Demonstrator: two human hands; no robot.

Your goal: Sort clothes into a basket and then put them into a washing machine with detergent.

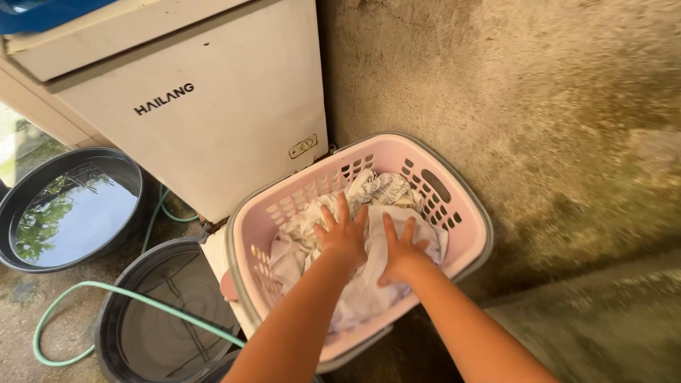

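Head view, looking down along two bare forearms into a pink laundry basket [461,234].

Left hand [343,237]: fingers spread, palm flat, pressed down on the white laundry [369,284]. Grip open, nothing pinched or closed upon. Right hand [402,254]: just beside the left, thumbs nearly meeting, fingers fanned out flat on the same heap of cloth. Grip open likewise, resting on the fabric without clutching it.

Under both palms: crumpled white cloth, filling the middle of the basket. Just beyond the fingertips: a patterned grey-and-white piece [383,188], bunched against the far slotted wall. Around the grips on every side: the pink basket wall with a grey rim and a handle slot on the right-hand side.

Beyond the basket, up and to the left of the left hand: a white appliance cabinet [213,128], touching or nearly touching the basket's far corner. Left of the left forearm: a dark round tub [117,312], just beside the basket, with a pale green hose [113,291] curving over its rim. Farther left, well apart from the hands: a second dark tub full of water [71,213], reflecting foliage. Right of the right hand: a rough, stained concrete wall [539,113], close behind the basket.
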